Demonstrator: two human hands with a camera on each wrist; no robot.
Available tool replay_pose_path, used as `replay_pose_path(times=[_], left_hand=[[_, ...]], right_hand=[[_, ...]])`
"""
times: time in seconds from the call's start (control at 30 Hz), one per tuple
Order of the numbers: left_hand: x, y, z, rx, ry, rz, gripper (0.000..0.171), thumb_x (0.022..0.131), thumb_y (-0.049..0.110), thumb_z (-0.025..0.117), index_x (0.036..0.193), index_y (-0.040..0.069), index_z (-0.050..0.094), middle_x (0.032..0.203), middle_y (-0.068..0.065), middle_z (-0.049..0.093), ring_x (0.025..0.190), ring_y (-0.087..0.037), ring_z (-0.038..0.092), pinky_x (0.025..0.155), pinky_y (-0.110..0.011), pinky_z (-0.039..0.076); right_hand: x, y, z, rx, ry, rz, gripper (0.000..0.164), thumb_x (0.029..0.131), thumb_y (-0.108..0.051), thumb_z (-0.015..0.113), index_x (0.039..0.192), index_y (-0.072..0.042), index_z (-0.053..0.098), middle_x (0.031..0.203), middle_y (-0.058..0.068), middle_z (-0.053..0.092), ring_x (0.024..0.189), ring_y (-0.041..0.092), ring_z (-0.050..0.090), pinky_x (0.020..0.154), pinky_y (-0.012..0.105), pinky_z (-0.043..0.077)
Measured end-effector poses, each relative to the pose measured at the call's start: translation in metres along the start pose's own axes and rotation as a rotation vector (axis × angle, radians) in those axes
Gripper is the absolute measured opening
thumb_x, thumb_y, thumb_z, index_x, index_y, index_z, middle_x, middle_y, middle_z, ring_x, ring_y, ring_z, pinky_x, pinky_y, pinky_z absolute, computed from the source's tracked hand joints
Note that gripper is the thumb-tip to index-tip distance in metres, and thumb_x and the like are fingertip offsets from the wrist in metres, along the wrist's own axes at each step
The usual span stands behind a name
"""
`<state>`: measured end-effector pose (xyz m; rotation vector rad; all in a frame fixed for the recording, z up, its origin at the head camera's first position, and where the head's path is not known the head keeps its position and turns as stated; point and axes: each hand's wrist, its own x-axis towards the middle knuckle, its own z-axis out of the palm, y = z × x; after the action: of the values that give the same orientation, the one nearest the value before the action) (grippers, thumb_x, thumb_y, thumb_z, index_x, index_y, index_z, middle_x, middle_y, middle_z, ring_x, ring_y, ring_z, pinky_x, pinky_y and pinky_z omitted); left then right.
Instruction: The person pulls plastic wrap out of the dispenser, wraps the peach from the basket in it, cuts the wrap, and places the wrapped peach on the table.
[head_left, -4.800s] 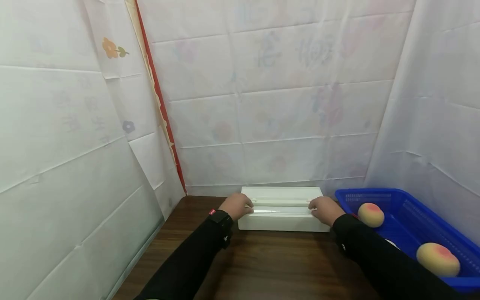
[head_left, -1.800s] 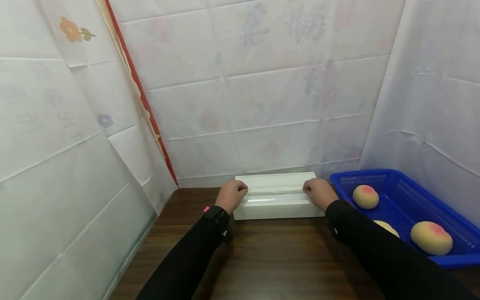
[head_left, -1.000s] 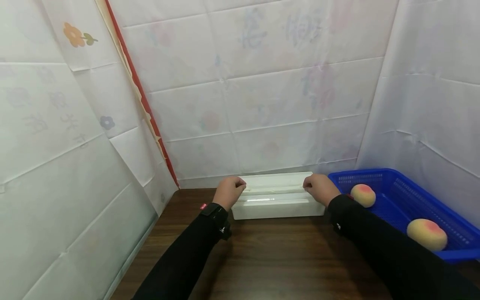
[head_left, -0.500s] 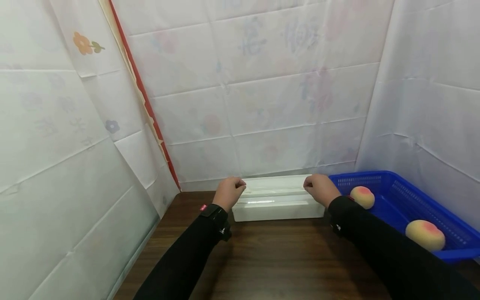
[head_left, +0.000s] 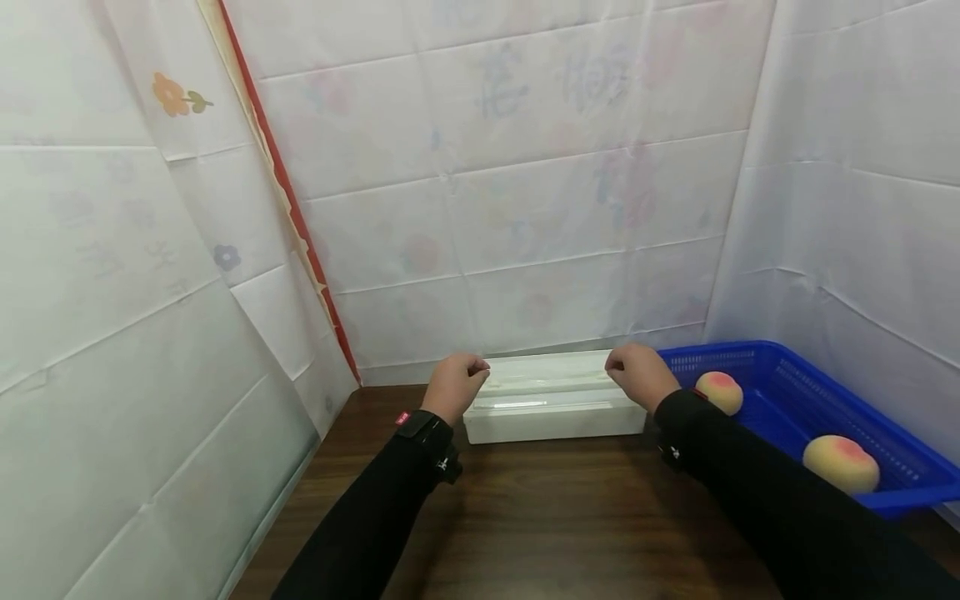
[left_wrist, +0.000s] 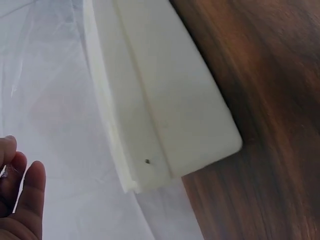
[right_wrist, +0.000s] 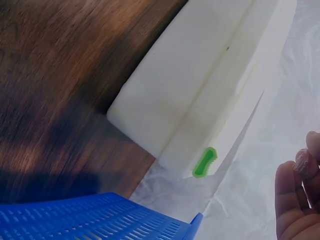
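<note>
A white cling film dispenser [head_left: 555, 423] lies lengthwise on the dark wooden table, against the back sheet. My left hand [head_left: 454, 388] is over its left end, thumb and fingertips pinched together. Over the right end, my right hand [head_left: 642, 377] pinches in the same way. A crumpled bit of clear cling film [right_wrist: 302, 161] shows between the right fingertips in the right wrist view. A glint of film shows at the left fingers in the left wrist view. The sheet between the hands is nearly invisible. A green end piece [right_wrist: 204, 163] sits on the dispenser's right end.
At the right stands a blue plastic basket [head_left: 903, 499], close to my right forearm. In it are two visible peaches [head_left: 718, 393], the nearer peach [head_left: 842, 464] towards the front. White patterned sheeting [head_left: 525, 208] walls the back and both sides.
Since the oldest frame both hands have risen from the dispenser's front slot to above its back part. Over the last second they stay nearly still, while the head view shifts slightly.
</note>
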<state>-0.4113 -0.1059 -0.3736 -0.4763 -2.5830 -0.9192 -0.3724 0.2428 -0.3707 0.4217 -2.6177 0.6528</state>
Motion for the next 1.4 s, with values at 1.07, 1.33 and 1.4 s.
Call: replay_pose_path(times=[1.07,1.33,1.4], left_hand=[[-0.024,0.018,-0.008,-0.08,0.139,-0.035,0.013,0.104,0.023,0.07,0.109,0.017,0.08,0.105,-0.002,0.074,0.097,-0.02,0.068,0.085,-0.041,0.057],[-0.026,0.03,-0.01,-0.004,0.194,0.04,0.014,0.104,0.021,0.069,0.11,0.015,0.081,0.101,-0.003,0.074,0.09,-0.018,0.065,0.079,-0.036,0.055],[-0.027,0.033,-0.012,0.029,0.206,0.067,0.014,0.104,0.02,0.069,0.11,0.014,0.081,0.097,-0.003,0.072,0.087,-0.017,0.062,0.077,-0.035,0.053]], right_hand=[[-0.016,-0.014,-0.004,0.186,0.142,0.13,0.017,0.107,-0.012,0.062,0.116,-0.004,0.074,0.119,0.019,0.068,0.107,0.036,0.064,0.092,0.053,0.051],[-0.027,-0.02,-0.008,0.207,0.222,0.118,0.016,0.108,-0.012,0.061,0.118,-0.005,0.072,0.124,0.019,0.065,0.116,0.038,0.06,0.101,0.055,0.049],[-0.029,-0.023,-0.008,0.222,0.227,0.129,0.017,0.109,-0.013,0.06,0.12,-0.005,0.071,0.127,0.019,0.063,0.118,0.037,0.059,0.103,0.055,0.048]])
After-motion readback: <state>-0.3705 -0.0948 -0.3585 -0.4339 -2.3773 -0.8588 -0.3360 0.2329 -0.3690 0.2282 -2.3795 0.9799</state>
